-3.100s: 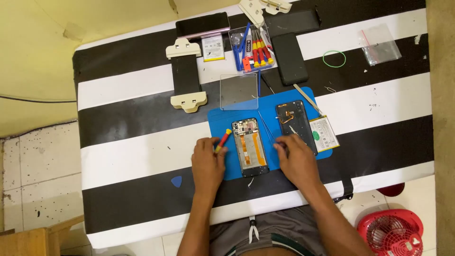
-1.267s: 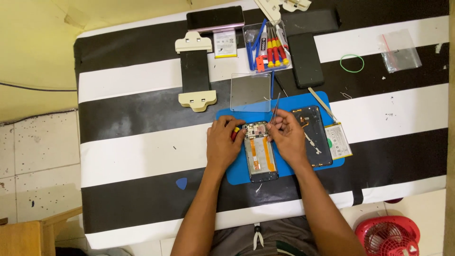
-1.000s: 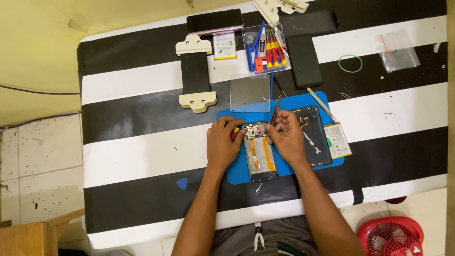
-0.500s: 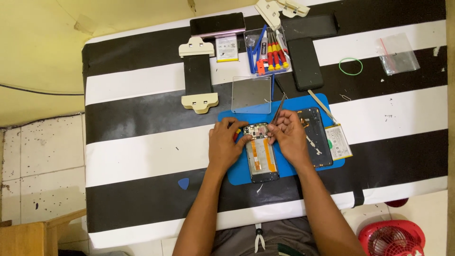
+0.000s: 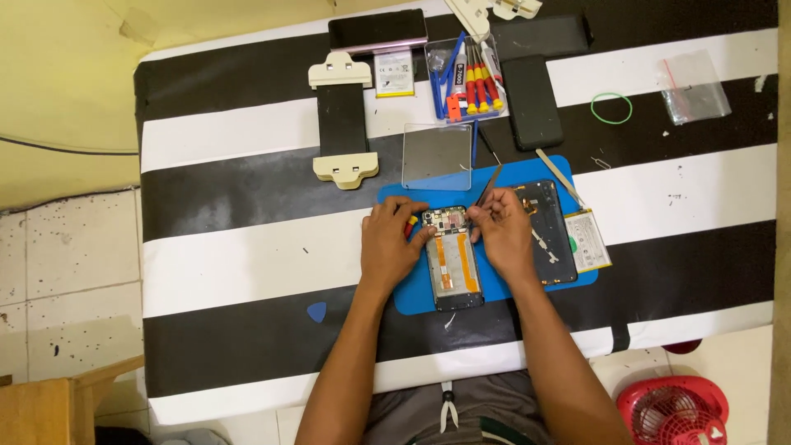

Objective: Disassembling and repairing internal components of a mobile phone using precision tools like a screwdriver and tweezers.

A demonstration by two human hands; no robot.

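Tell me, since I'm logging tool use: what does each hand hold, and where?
The right hand pinches tweezers near their lower end. The left hand steadies the opened phone at its upper left edge.

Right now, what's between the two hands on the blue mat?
In the head view, the opened phone lies between the left hand and right hand, on the blue mat; both hands touch its upper end.

This is my small phone-repair workshop. My desk (image 5: 247,177), striped black and white, carries a blue work mat (image 5: 503,288) with an opened phone (image 5: 451,259), a clear tray of screwdrivers (image 5: 470,78), a clamp jig (image 5: 342,119), spare phone backs and a loose battery (image 5: 587,241). Worn tiles (image 5: 70,280) cover the floor below.
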